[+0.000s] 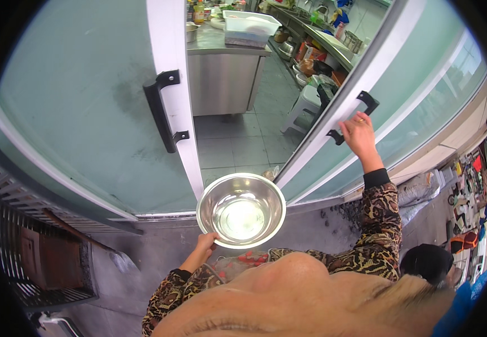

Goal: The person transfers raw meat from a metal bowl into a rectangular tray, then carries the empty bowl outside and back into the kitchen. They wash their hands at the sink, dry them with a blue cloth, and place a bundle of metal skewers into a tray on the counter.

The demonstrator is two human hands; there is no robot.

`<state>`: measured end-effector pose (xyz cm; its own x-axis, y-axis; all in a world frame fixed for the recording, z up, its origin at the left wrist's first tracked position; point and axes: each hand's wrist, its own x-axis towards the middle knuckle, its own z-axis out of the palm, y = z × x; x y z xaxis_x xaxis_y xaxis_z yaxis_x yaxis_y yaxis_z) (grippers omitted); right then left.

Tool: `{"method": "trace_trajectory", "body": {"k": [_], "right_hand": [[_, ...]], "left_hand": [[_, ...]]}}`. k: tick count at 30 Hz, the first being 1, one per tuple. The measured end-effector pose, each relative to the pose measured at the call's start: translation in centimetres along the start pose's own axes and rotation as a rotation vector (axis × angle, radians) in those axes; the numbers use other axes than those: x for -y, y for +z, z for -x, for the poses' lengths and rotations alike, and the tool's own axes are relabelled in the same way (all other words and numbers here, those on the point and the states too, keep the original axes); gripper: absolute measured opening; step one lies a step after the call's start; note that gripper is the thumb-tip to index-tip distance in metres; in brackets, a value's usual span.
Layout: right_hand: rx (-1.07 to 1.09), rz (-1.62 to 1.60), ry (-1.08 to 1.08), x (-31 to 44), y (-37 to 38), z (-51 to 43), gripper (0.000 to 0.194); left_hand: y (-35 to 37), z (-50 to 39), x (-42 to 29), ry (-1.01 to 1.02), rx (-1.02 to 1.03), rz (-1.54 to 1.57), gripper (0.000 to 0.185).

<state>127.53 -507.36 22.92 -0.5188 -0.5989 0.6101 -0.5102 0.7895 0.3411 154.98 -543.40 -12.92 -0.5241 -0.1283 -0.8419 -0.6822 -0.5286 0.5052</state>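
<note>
A shiny stainless-steel basin point(216, 206) is held up in front of my body, with nothing in it. My left hand point(204, 247) grips its rim at the near left, the thumb over the edge. At the right, my right hand point(358, 134) is closed round the black pull handle point(370, 101) of a white-framed frosted glass door point(399, 54). Its left counterpart, another frosted glass door point(83, 92), carries a similar black handle point(159, 113). Between the two door frames a gap shows a kitchen.
Inside, a stainless-steel counter point(226, 82) bears a white plastic tub point(252, 23). A white stool point(306, 103) stands on the tiled floor point(247, 147). Outside, a slatted metal rack point(11, 202) is at the left; a person's dark-haired head point(426, 263) appears at the right.
</note>
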Motion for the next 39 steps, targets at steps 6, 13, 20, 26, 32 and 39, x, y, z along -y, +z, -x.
{"method": "trace_trajectory", "body": {"k": [6, 13, 20, 26, 32, 39], "right_hand": [[0.038, -0.143, 0.352, -2.3, -1.2, 3.3, 0.024], [0.246, -0.642, 0.490, 4.1, 3.2, 8.2, 0.018], [0.570, -0.911, 0.597, 6.8, 14.6, 10.8, 0.031], [0.489, -1.301, 0.982, 7.6, 28.7, 2.6, 0.030], [-0.081, -1.639, 1.532, 1.6, 41.3, -5.1, 0.028], [-0.195, -0.983, 0.811, -4.5, 49.3, -25.5, 0.076]], "left_hand": [[3.8, -2.5, -2.7, 0.073, 0.000, -0.080, 0.021], [8.9, -8.1, -8.6, 0.149, -0.096, 0.018, 0.027], [17.4, -10.4, -19.5, 0.235, -0.166, 0.215, 0.015], [24.4, -10.6, -29.5, 0.421, -0.322, 0.391, 0.017], [29.5, -11.9, -40.0, 0.600, -0.331, 0.510, 0.013], [31.8, -16.8, -53.1, 0.740, -0.296, 0.598, 0.009]]}}
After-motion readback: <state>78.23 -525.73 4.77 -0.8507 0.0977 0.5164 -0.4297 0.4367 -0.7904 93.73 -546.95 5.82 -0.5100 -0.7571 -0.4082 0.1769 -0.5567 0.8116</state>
